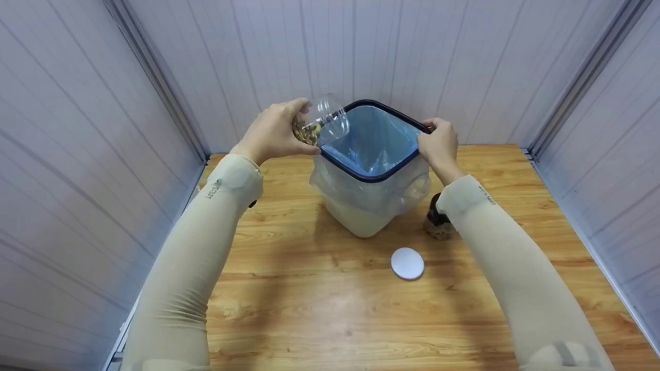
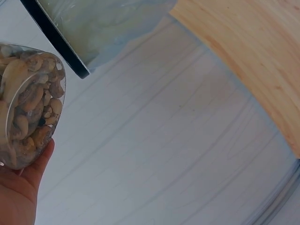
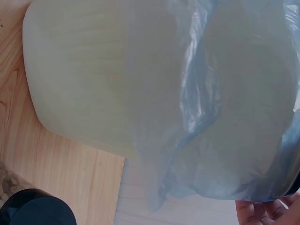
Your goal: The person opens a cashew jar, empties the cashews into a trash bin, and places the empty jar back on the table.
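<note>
Pale sleeves (image 1: 178, 278) are reaching out. Fingers of the left hand (image 1: 273, 131) are holding a jar of nuts (image 1: 308, 131) tilted by a bin (image 1: 358, 216), and fingers of the right hand (image 1: 440, 145) are pinching the bin's black rim (image 1: 372, 179). A white lid (image 1: 407, 264) is lying on the bench (image 1: 330, 319).

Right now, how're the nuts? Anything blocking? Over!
Left hand holds tilted clear jar, mixed nuts inside. Right hand grips black rim of lined bin. White lid in front, not blocking.
</note>
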`<state>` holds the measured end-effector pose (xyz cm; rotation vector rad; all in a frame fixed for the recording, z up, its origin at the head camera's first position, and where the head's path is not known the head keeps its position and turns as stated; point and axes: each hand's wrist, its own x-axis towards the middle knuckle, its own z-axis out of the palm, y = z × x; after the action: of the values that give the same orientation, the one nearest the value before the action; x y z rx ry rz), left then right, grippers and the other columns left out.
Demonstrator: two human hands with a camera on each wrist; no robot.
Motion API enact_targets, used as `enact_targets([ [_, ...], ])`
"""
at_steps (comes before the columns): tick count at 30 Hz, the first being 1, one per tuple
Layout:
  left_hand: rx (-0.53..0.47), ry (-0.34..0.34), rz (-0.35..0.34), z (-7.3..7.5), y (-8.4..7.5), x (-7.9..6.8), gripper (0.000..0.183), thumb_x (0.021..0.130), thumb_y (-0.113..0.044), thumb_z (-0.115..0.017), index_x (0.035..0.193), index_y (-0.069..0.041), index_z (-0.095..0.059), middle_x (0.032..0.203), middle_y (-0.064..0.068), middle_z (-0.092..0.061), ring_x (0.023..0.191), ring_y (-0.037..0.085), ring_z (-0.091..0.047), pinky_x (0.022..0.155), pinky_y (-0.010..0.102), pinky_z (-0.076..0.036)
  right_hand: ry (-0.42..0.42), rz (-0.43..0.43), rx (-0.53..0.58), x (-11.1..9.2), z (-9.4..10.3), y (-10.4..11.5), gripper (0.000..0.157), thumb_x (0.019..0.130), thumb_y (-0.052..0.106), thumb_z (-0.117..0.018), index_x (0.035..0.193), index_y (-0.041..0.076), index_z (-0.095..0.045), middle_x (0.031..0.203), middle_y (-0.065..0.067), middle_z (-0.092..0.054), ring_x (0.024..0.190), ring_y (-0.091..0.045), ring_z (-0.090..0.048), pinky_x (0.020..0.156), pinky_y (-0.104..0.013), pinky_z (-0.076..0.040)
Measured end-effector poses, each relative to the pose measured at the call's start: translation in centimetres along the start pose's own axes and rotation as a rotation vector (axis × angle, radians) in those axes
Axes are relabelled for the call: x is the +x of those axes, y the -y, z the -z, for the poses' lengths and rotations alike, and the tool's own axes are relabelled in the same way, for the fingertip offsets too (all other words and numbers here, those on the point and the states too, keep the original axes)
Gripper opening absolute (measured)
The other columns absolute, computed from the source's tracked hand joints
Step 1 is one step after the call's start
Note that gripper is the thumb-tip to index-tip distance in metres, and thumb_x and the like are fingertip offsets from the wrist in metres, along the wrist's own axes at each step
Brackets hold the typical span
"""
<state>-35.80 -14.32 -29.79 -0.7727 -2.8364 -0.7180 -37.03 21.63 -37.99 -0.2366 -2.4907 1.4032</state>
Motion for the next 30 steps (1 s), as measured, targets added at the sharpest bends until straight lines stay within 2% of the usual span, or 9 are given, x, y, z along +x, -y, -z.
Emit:
enact_targets([
  [9, 0.033, -0.003, -0.012, 0.0, -0.4, 0.7, 0.102, 0.079, -0.035, -0.098, 0.163, -0.008, -0.046, 0.154, 0.010, -0.063, 0.139, 0.033, -0.059, 0.124, 0.051, -0.044, -0.006, 0.008, 0.012, -0.1, 0.0, -0.1, 0.043, 0.100, 0.001, -0.050, 0.140, -0.003, -0.066, 0.138, -0.023, -0.067, 0.121, -0.032, -0.061, 0.110, -0.046, -0.055],
  [16, 0.074, 0.004, -0.020, -0.2, -0.5, 1.2, 0.103, 0.080, -0.037, -0.098, 0.164, -0.010, -0.046, 0.159, 0.009, -0.059, 0.144, 0.034, -0.057, 0.124, 0.053, -0.044, -0.038, 0.014, -0.028, 0.3, -0.1, -0.4, 0.047, 0.095, 0.002, -0.049, 0.137, -0.002, -0.069, 0.135, -0.022, -0.071, 0.121, -0.033, -0.063, 0.110, -0.048, -0.053],
  [30, 0.169, 0.013, -0.041, -0.2, -0.9, 2.1, 0.100, 0.081, -0.036, -0.096, 0.164, -0.012, -0.046, 0.162, 0.011, -0.056, 0.146, 0.036, -0.054, 0.123, 0.057, -0.045, -0.026, -0.007, -0.026, 0.4, -0.2, -0.2, 0.044, 0.098, 0.002, -0.050, 0.138, -0.001, -0.068, 0.138, -0.021, -0.070, 0.124, -0.033, -0.063, 0.111, -0.048, -0.054],
])
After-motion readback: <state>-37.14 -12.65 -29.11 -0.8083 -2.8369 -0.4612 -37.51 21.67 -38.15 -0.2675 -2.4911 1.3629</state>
